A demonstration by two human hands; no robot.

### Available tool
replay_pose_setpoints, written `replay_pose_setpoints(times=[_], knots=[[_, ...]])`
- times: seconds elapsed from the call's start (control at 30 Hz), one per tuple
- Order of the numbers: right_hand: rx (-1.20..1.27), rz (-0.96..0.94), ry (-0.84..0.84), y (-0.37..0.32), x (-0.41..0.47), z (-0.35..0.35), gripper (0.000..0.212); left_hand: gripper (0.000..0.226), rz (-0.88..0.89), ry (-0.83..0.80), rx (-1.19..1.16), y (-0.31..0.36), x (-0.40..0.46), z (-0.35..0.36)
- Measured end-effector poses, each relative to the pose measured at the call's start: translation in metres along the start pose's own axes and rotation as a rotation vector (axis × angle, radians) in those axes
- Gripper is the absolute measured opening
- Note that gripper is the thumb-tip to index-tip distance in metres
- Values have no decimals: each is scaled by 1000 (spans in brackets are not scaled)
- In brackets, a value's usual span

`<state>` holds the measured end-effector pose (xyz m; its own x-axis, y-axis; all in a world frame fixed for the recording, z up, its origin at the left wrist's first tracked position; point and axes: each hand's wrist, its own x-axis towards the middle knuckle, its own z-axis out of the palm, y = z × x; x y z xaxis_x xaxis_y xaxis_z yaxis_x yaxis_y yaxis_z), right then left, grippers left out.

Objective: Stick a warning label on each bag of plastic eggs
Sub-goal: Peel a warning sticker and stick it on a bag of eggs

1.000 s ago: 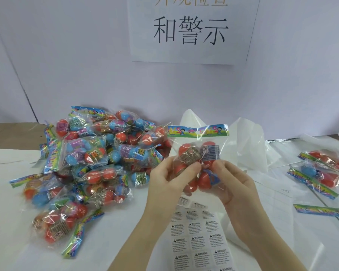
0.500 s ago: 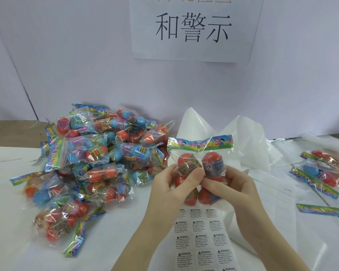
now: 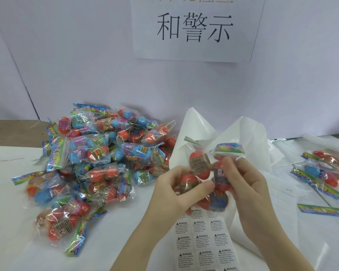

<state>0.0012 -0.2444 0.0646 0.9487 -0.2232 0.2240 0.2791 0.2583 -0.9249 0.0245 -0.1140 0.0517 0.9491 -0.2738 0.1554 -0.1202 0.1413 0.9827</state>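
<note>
I hold one clear bag of red plastic eggs (image 3: 201, 166) above the table, tilted with its colourful header card bent to the right. My left hand (image 3: 176, 189) grips the bag's lower left, thumb across the front. My right hand (image 3: 245, 182) grips its right side, fingers curled around the eggs. Directly below lies a sheet of white warning labels (image 3: 203, 243), partly hidden by my left forearm. A big pile of egg bags (image 3: 98, 163) lies on the left of the table.
Two egg bags (image 3: 325, 171) and a loose colourful header strip (image 3: 323, 210) lie at the right. Crumpled white backing paper (image 3: 229, 133) stands behind my hands. A paper sign with Chinese characters (image 3: 195, 28) hangs on the wall behind the white table (image 3: 6, 222).
The bag has tipped and turned between my hands; its header card, flat and level before, now bends to the right. My right fingers have risen along the bag's side.
</note>
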Motion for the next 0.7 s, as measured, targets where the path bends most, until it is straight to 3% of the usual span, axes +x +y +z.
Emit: replay_pose_setpoints(times=[0.1, 0.23, 0.3, 0.4, 0.53, 0.6, 0.7], knots=[[55, -17, 85, -1, 6, -6, 35, 6, 31, 79, -167, 4, 1, -2], [124, -31, 187, -2, 14, -21, 25, 15, 49, 222, -371, 8, 3, -9], [92, -25, 182, -1, 16, -25, 30, 14, 26, 249, -416, 9, 4, -10], [-266, -146, 131, 2, 15, -27, 47, 11, 8, 242, -440, 8, 3, -7], [-945, -524, 204, 7, 12, -27, 70, 14, 4, 261, -448, 7, 2, -4], [-988, -536, 286, 8, 12, -31, 76, 11, 7, 260, -440, 7, 2, -3], [-1071, -446, 468, 7, 14, -34, 62, 17, 7, 270, -433, 7, 2, -4]])
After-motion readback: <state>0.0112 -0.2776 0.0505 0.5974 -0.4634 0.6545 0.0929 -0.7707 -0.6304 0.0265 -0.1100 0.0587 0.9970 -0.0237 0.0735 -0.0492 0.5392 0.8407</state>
